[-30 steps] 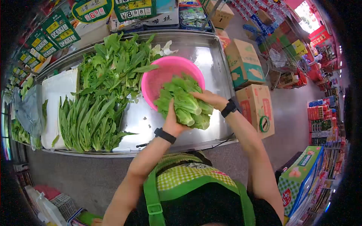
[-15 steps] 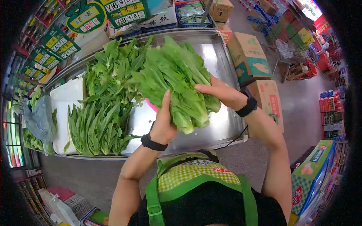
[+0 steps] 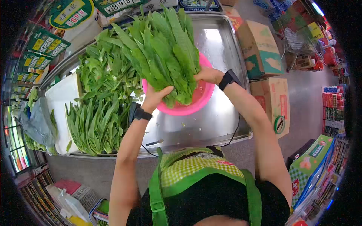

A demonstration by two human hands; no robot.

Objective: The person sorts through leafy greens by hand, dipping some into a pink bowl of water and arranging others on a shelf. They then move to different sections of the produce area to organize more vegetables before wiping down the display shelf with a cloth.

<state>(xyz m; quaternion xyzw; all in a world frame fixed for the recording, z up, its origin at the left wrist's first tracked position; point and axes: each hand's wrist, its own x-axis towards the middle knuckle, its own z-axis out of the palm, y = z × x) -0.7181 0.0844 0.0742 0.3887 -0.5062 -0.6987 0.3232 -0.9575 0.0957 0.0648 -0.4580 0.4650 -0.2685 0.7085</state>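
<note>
A large bunch of long green leafy lettuce [image 3: 166, 49] is held between my two hands, its stem ends down toward me and its leaf tips pointing away. The stem ends are over or inside a pink basin [image 3: 190, 110], where a little water shows at the right. My left hand [image 3: 155, 96] clasps the left side of the bunch, thumb across the leaves. On the right side, my right hand [image 3: 208, 75] grips it near the basin's rim, its fingers mostly hidden behind the leaves.
The basin stands on a metal tray table [image 3: 222, 109]. To the left lie piled leafy greens [image 3: 98, 128], a white foam board [image 3: 66, 96] and a grey plastic bag [image 3: 37, 120]. Cardboard boxes [image 3: 264, 56] stand right of the table. A small dark knife-like object [image 3: 154, 143] lies near the front edge.
Both hands have moved the lettuce away from me and slightly left, bringing its stem ends over the basin. The pink basin, mostly hidden before, now shows around the bunch.
</note>
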